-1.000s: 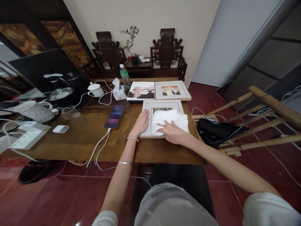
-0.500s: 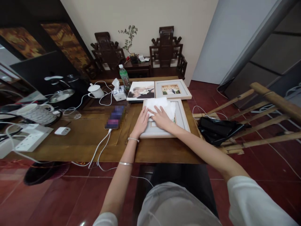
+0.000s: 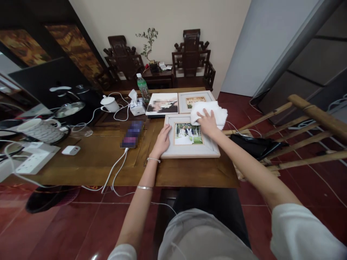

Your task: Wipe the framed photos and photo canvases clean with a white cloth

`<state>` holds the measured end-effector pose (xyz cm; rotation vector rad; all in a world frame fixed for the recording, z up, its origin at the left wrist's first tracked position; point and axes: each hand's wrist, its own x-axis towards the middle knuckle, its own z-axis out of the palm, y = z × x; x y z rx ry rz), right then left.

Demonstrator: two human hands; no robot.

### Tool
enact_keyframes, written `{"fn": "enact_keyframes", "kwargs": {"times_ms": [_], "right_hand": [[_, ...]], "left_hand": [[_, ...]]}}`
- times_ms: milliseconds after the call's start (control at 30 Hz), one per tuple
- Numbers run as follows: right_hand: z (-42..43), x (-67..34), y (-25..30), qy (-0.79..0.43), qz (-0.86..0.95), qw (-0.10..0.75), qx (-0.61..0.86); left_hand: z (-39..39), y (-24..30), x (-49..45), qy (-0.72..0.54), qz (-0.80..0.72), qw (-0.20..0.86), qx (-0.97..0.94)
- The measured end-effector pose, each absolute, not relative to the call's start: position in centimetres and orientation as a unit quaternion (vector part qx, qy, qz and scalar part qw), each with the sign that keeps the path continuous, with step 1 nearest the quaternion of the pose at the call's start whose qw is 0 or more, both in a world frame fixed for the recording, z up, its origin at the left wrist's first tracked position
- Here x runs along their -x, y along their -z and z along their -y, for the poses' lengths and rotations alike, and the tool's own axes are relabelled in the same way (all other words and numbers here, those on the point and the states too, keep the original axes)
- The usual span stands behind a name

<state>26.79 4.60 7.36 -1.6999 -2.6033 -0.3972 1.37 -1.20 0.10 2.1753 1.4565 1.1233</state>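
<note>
A picture frame (image 3: 187, 153) with a pale border and a photo of two people lies flat near the table's right end. My left hand (image 3: 162, 139) holds its left edge, fingers together along the side. Over the frame's upper right corner, my right hand (image 3: 208, 124) presses a folded white cloth (image 3: 214, 110), fingers somewhat spread on top. The cloth hides that corner and part of a second picture frame (image 3: 184, 96) behind it. Left of that one lies a white-edged photo panel (image 3: 162, 103), partly blurred out.
On the wooden table (image 3: 94, 159) are a phone (image 3: 132, 134) on a cable, a tissue box (image 3: 137, 107), a green bottle (image 3: 143, 87), a lidded cup (image 3: 110, 104), a charger (image 3: 71, 150) and a power strip (image 3: 38, 159). A bamboo chair (image 3: 311, 159) stands right, holding a black bag (image 3: 257, 146).
My right hand has slid the white cloth right and away from me, uncovering the photo. My left hand remains at the left edge, its fingers now off the cloth.
</note>
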Motion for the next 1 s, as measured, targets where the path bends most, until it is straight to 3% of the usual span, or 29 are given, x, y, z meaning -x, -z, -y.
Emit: {"fn": "enact_keyframes", "kwargs": {"times_ms": [467,733,1000], "right_hand": [[8.7,-31.9,-9.7,0.060,0.893,-0.092,0.437],[9.6,-27.5,-9.2,0.014,0.911,-0.050,0.410],[7.7,-19.4,-6.5,0.003,0.947,0.009,0.321]], "left_hand": [[1.1,0.0,-1.6,-0.392,-0.511,0.137,-0.753],[0.9,0.1,-1.5,-0.389,-0.513,0.162,-0.748],[0.9,-0.2,-1.7,-0.391,-0.557,0.262,-0.684]]}}
